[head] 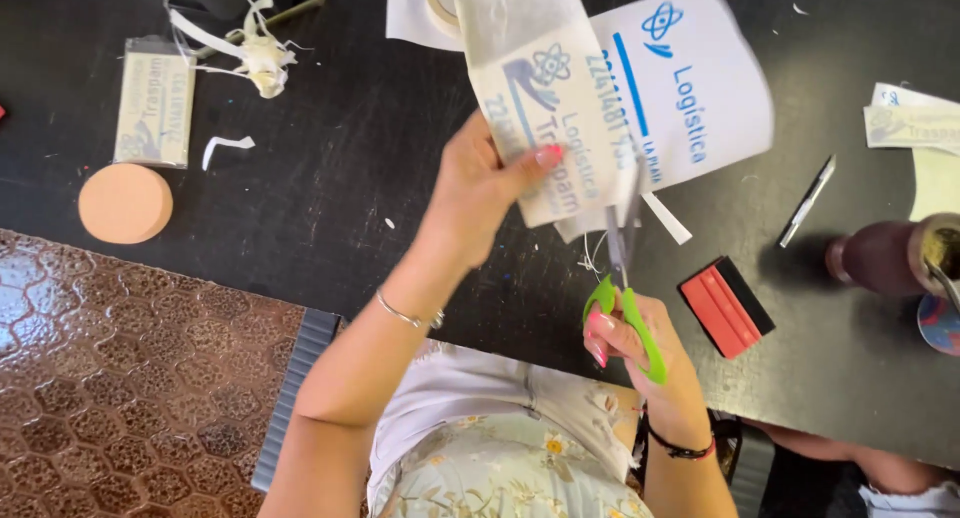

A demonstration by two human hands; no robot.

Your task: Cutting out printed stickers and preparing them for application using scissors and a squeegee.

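My left hand [483, 183] pinches a printed sheet [560, 108], a pale translucent strip with blue print, held up over the black table [340, 148]. Behind the strip is a white sheet [700, 88] with blue print, part of the same bundle. My right hand [640, 353] grips green-handled scissors [625, 288], blades pointing up into the lower edge of the sheet. A thin paper strip [667, 220] hangs from the cut edge.
A red and black squeegee [727, 306] lies right of the scissors, a craft knife [806, 202] beyond it. A round tan block [125, 203], a printed label [153, 103], tangled paper scraps [255, 48], a tape roll [440, 0] and a dark cup [895, 256] lie about.
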